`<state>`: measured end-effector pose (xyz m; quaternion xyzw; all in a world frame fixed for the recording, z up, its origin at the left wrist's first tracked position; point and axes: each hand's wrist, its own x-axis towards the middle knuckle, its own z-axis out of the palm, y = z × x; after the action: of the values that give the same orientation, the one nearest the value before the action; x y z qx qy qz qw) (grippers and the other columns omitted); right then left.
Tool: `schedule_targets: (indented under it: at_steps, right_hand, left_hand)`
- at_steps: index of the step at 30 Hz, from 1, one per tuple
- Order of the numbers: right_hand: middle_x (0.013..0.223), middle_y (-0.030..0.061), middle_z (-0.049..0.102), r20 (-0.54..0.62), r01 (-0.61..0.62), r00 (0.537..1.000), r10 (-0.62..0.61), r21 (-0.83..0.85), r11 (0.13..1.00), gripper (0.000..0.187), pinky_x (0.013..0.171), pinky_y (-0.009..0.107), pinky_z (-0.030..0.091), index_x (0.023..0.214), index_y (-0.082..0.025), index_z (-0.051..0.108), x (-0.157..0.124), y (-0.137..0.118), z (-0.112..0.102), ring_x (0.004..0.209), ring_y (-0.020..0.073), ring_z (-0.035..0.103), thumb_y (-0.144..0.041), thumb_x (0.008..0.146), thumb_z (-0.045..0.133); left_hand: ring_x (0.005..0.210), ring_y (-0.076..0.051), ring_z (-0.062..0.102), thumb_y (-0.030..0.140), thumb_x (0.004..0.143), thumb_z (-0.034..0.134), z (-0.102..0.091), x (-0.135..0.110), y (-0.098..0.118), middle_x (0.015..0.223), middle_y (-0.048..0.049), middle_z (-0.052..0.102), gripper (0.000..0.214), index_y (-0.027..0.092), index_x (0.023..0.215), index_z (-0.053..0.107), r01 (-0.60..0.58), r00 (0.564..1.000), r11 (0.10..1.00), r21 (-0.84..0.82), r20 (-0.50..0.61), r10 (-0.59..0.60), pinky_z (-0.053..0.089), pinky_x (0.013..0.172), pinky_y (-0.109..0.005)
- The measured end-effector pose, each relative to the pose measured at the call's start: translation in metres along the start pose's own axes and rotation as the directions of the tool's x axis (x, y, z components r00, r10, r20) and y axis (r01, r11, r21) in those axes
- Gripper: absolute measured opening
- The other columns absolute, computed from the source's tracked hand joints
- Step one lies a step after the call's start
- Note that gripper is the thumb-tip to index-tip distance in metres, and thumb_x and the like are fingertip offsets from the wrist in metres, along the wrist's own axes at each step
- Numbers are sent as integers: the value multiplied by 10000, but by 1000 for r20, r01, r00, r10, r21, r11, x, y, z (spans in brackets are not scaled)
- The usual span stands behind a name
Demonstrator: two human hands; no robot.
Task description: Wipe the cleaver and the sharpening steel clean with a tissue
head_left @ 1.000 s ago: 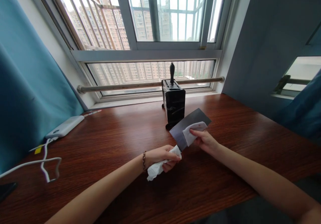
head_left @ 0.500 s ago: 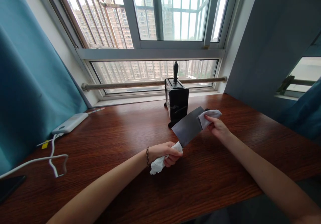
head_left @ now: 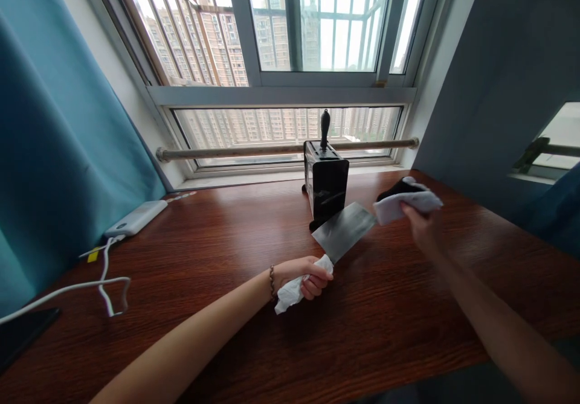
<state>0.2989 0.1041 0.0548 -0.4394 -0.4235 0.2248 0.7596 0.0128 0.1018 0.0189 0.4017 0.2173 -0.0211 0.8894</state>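
Note:
My left hand is closed round the handle of a cleaver, with a crumpled white tissue wrapped between palm and handle. The broad grey cleaver blade points up and to the right above the wooden desk. My right hand is closed on a second white tissue, just past the blade's far tip and clear of it. A black knife block with one black handle sticking out stands right behind the blade.
A white power bank lies at the left by the blue curtain, its white cable looping over the desk. A dark phone sits at the left edge. A window and rail run behind; a grey wall is at the right.
My right hand slid the tissue along the blade from near the handle to the tip and off it, ending to the right. The left hand kept its grip.

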Motion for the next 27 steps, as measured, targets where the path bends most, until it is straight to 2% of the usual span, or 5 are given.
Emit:
schedule_targets:
  at_steps: [2, 6, 10, 16, 27]
  right_hand:
    - [944, 49, 662, 460, 188, 884, -85, -185, 965, 346, 891, 284, 467, 950, -169, 666, -29, 1, 11, 929, 179, 601, -158, 608, 709]
    - [1322, 117, 450, 964, 727, 257, -75, -142, 672, 503, 1059, 432, 338, 1263, -177, 485, -77, 6, 30, 1257, 262, 381, -266, 773, 549]
    - [1402, 106, 342, 987, 848, 155, -44, -110, 519, 512, 1080, 462, 308, 1311, -184, 426, -91, 4, 35, 1321, 282, 262, -358, 831, 456]
    - [1413, 64, 331, 974, 894, 175, -143, -96, 437, 497, 1110, 474, 266, 1302, -151, 437, -87, 1, 34, 1352, 275, 180, -295, 826, 448]
    - [1287, 41, 501, 812, 774, 583, -24, -547, 318, 400, 1049, 386, 389, 1210, -162, 531, -56, 16, 22, 1237, 223, 408, -296, 884, 342]
  left_hand:
    - [392, -28, 142, 191, 731, 664, -1, 1, 0, 479, 88, 238, 283, 165, 650, 394, 21, 1000, 1000, 3, 4, -21, 130, 368, -144]
    - [379, -25, 174, 202, 649, 715, -6, 3, -2, 457, 86, 257, 329, 165, 608, 390, 76, 997, 997, 17, -7, -76, 132, 368, -144]
    - [377, -21, 189, 223, 582, 753, -9, 4, -7, 434, 84, 271, 394, 164, 550, 364, 111, 993, 993, 48, -41, -109, 143, 361, -144]
    - [386, -41, 241, 220, 690, 702, 4, -1, -12, 468, 86, 288, 335, 183, 641, 373, 10, 992, 995, 103, -130, 3, 193, 365, -142]
    - [377, -33, 172, 198, 767, 604, 25, -33, -31, 482, 74, 229, 317, 173, 585, 345, 98, 995, 995, 13, 1, -98, 144, 335, -160]
